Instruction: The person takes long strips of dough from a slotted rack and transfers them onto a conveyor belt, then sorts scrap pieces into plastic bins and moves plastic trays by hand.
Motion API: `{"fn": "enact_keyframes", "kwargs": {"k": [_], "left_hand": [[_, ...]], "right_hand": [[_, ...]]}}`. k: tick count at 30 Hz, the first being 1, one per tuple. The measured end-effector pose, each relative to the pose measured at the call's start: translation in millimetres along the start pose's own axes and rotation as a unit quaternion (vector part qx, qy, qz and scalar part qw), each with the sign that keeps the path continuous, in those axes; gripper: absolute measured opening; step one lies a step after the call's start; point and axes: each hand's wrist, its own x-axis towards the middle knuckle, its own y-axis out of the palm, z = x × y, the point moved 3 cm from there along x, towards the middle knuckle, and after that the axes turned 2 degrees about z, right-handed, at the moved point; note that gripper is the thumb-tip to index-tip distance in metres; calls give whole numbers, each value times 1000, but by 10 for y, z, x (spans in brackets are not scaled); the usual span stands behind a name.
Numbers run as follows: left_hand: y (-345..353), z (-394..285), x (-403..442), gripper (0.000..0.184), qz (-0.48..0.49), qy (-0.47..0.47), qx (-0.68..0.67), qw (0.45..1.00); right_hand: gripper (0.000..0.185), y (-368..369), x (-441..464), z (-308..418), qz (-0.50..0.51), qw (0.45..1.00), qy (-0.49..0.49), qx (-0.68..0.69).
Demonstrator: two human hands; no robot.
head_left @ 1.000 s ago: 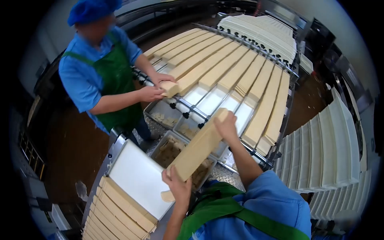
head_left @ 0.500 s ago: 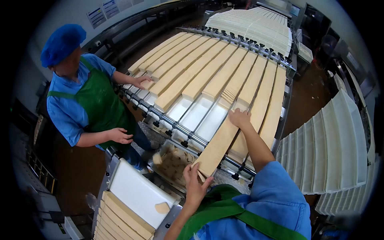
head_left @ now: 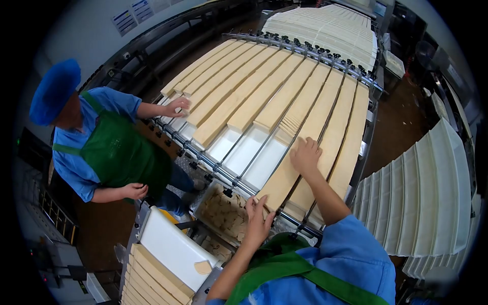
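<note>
A long pale strip [head_left: 280, 184] of what looks like dough, apparently stacked in thin layers, lies in a lane of the slanted white bed. My left hand [head_left: 258, 223] grips its near end, fingers at one corner and thumb at the other. Farther up, my right hand [head_left: 306, 156] rests on the strip with fingers spread. Just beyond those fingertips sits a shorter piece with several fanned slices [head_left: 291, 125]. Similar pale strips [head_left: 320, 119] fill the lanes on both sides.
At left stands a co-worker in a green apron [head_left: 117, 147], one hand [head_left: 177, 107] by the strips. A metal rail [head_left: 239, 183] crosses the bed's near edge. Below is a bin of scraps [head_left: 223, 211]. More strips [head_left: 152, 277] lie on a white belt [head_left: 170, 239]; ribbed white trays [head_left: 417, 193] stand at right.
The near end of the strip has moved up and right, into line with its lane. My left hand moved with it. My right hand's fingers have spread. The co-worker has leaned left.
</note>
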Motion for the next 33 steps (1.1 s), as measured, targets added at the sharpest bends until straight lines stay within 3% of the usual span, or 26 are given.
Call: {"fn": "enact_keyframes", "kwargs": {"k": [2, 8, 9, 11, 15, 19, 20, 27, 33], "left_hand": [[51, 48, 52, 52, 10, -9, -31, 999], [-9, 95, 14, 52, -1, -14, -44, 999], [-36, 193, -21, 54, -41, 9, -24, 999], [-163, 276, -126, 58, -110, 18, -2, 994], [-410, 561, -381, 60, -175, -72, -42, 981], [-470, 1005, -734, 72, -124, -130, 62, 982], [-474, 1148, -853, 68, -117, -146, 103, 977], [-567, 1368, -1474, 35, -99, -254, -92, 958], [-609, 1253, -2005, 34, -141, -273, -215, 927]], "right_hand": [[45, -63, -212, 153, -104, 987, -110, 52], [32, -485, -1047, 569, 10, 904, -288, 317], [32, -540, -1171, 589, 10, 904, -288, 316], [22, -631, -1415, 709, 7, 869, -449, 207], [14, -573, -1392, 632, 74, 893, -408, 174], [18, -523, -1505, 693, 69, 912, -392, 98], [20, -553, -1512, 751, 60, 915, -387, 93], [19, -561, -1599, 1102, 14, 921, -388, -21], [25, -391, -1550, 1111, -13, 929, -365, -63]]}}
